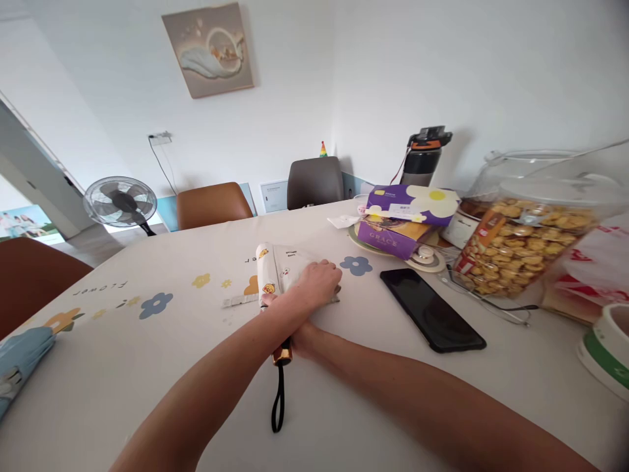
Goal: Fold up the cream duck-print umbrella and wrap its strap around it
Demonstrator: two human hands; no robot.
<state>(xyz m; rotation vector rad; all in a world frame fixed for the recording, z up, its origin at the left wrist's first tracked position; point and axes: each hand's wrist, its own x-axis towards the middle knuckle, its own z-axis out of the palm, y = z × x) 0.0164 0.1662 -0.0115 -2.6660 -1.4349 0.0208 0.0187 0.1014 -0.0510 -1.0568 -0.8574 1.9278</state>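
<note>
A white umbrella (269, 270) with small cartoon bears lies on the table, partly rolled, with loose cloth spreading to its right. Its gold-tipped handle (282, 354) and black wrist strap point toward me. My arms cross over it. My left hand (322, 280) reaches over to the right side, its fingers curled down on the loose cloth. Beneath my left forearm, my right hand (301, 335) is at the umbrella by the handle; its thumb shows at the left edge of the roll, and most of its fingers are hidden.
Right of my hands lies a black phone (432, 308). Beyond it are purple boxes (388, 236), a black bottle (421, 157), glasses (491, 308), a snack jar (525, 236) and tape rolls (609, 347). A folded blue umbrella (24, 360) lies at the left edge. Chairs and a fan (120, 202) stand behind.
</note>
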